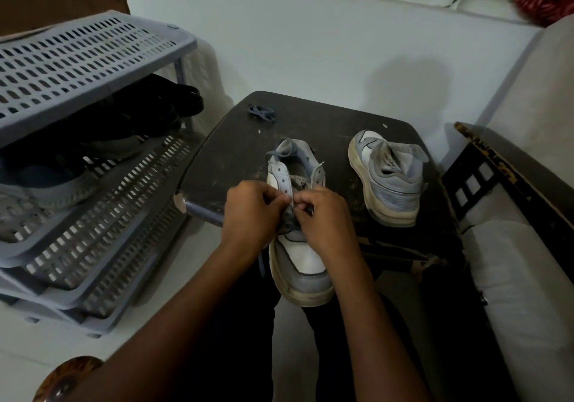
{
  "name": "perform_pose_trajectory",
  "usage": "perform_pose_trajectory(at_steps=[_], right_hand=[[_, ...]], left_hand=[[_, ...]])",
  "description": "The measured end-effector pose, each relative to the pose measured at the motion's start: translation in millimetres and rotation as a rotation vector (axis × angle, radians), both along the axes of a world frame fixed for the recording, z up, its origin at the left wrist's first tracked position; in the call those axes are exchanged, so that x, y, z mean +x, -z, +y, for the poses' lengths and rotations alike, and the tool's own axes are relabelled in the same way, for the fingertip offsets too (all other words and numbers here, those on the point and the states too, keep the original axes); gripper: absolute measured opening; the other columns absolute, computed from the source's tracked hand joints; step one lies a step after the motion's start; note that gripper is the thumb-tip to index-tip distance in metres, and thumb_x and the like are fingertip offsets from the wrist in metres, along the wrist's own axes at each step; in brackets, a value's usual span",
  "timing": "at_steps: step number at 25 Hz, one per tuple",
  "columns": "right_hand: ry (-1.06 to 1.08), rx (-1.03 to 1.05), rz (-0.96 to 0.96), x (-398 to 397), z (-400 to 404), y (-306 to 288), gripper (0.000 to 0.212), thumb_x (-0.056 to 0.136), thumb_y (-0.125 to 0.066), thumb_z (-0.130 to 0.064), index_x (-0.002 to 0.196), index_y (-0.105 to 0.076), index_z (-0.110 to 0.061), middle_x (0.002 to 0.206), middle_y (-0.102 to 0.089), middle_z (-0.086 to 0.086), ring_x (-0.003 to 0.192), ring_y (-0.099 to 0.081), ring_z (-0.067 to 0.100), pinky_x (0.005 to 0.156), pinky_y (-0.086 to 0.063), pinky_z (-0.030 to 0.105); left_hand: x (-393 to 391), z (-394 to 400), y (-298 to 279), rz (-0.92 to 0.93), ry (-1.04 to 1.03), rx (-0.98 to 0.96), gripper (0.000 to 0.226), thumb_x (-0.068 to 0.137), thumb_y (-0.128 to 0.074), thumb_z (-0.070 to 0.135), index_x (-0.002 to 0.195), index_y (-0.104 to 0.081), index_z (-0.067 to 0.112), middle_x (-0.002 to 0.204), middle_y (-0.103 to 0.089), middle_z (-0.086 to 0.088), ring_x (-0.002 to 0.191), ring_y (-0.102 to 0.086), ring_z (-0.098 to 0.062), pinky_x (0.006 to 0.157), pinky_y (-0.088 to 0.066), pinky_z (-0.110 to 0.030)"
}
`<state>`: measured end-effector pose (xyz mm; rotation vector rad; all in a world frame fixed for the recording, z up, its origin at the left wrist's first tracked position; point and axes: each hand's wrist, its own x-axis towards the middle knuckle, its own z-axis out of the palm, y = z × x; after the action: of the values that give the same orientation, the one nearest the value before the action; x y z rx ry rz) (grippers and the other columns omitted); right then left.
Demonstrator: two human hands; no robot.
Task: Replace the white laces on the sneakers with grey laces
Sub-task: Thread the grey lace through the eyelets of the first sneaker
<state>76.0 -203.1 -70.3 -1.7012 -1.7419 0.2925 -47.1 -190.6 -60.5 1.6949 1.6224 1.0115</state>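
We're right over the near sneaker [299,246], white and grey, lying with its toe toward us and hanging off the near edge of the dark table [223,159], heel end resting on the tabletop. A grey lace [279,150] is looped across its heel collar, and the upper eyelets on both flaps are bare. At the lower eyelets both hands meet, touching knuckle to knuckle. The left hand [253,207] has its fingers curled tight and pinches at the left eyelet flap. The right hand [326,215] is curled the same way, fingertips pinching the grey lace where it crosses the tongue. A strand of that lace drops below the left wrist past the shoe's side.

Off to the right, well apart, the second sneaker [386,178] stands on the table with its toe pointing away from us, no lace that we can make out. At the far edge of the table lies a small bundle of dark lace [261,113].

To the left stands a grey slotted plastic shoe rack [93,69] with dark shoes [149,112] on its middle shelf. On the right we see a pale cushion [534,116].
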Motion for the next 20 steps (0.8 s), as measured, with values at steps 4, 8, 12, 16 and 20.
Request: perform_pose_trajectory(at_steps=[4,8,12,16,20], right_hand=[[0.043,0.1,0.04,-2,-3,6,0.008,0.088,-0.066,-0.014,0.085,-0.07,-0.019,0.092,-0.061,-0.004,0.089,-0.057,0.016,0.068,-0.052,0.033],[0.017,0.166,0.022,-3,-10,12,0.013,0.088,-0.062,-0.012,0.08,-0.059,-0.022,0.088,-0.056,-0.008,0.085,-0.049,0.012,0.063,-0.038,0.018],[0.38,0.248,1.018,33,-11,4,0.015,0.094,-0.051,-0.006,0.086,-0.055,-0.018,0.091,-0.062,0.004,0.076,-0.062,0.014,0.066,-0.053,0.028],[0.194,0.265,1.835,68,-24,-14,0.02,0.099,-0.036,-0.006,0.092,-0.054,-0.008,0.07,-0.063,0.002,0.065,-0.066,0.015,0.063,-0.056,0.032],[0.033,0.027,0.73,27,-18,-26,0.011,0.095,-0.053,-0.028,0.094,-0.064,-0.023,0.055,-0.047,-0.014,0.047,-0.041,0.001,0.043,-0.034,0.017]], left_hand=[[-4,8,-8,-0.039,-0.024,-0.092,0.023,0.083,-0.073,0.043,0.082,-0.068,0.02,0.075,-0.07,0.003,0.064,-0.069,-0.01,0.057,-0.06,-0.029],[6,22,-11,0.151,-0.084,-0.066,0.054,0.076,-0.071,0.059,0.115,-0.063,0.022,0.101,-0.07,0.0,0.089,-0.068,-0.019,0.077,-0.06,-0.041],[-1,32,-15,0.06,0.001,-0.152,0.037,0.083,-0.072,0.045,0.113,-0.067,0.025,0.095,-0.072,0.003,0.083,-0.069,-0.014,0.078,-0.06,-0.04],[-7,33,-8,-0.049,0.03,-0.213,0.032,0.08,-0.074,0.047,0.102,-0.07,0.024,0.087,-0.073,0.006,0.078,-0.07,-0.008,0.078,-0.061,-0.037],[-5,33,-9,-0.088,0.065,-0.199,0.024,0.083,-0.073,0.04,0.097,-0.07,0.021,0.081,-0.072,0.004,0.068,-0.069,-0.005,0.064,-0.059,-0.028]])
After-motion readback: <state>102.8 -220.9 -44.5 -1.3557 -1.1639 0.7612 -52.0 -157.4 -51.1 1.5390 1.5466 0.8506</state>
